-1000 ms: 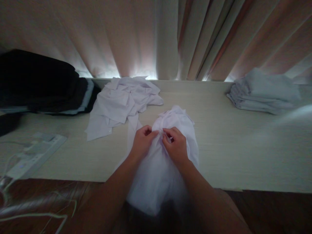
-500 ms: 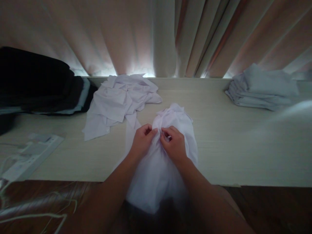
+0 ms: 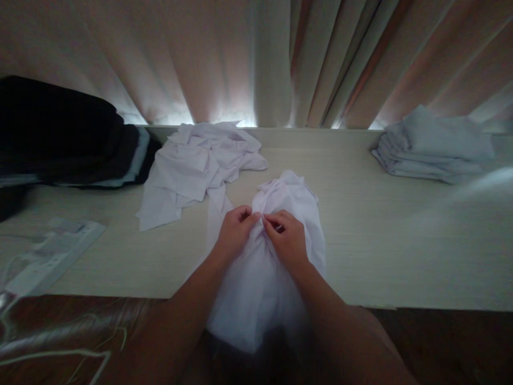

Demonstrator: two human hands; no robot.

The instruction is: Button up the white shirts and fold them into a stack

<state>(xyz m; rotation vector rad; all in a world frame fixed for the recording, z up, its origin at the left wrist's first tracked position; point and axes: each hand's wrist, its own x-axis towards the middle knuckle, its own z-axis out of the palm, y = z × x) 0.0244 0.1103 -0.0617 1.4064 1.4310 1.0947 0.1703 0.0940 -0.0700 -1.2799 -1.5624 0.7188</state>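
Observation:
A white shirt (image 3: 244,299) lies bunched in front of me, its near end hanging over the front edge of the table. My left hand (image 3: 235,229) pinches the cloth along the shirt's middle with thumb and forefinger. Just to the right of it, my right hand (image 3: 289,236) grips the same gathered spot, fingertips nearly meeting the left thumb. A button there is too small to make out. Behind my left hand, a crumpled heap of white shirts (image 3: 192,168) spreads across the table, with a loose strip trailing toward me.
Dark folded clothes (image 3: 60,133) are stacked at the back left. A white power strip (image 3: 56,262) with cables sits at the left front of the pale table (image 3: 385,240). Folded white garments (image 3: 436,147) lie at the back right, before the curtains (image 3: 216,59).
The fingertips of both hands have drawn closer together on the cloth, my right fingers straightening slightly. The shirt and the piles stay where they were.

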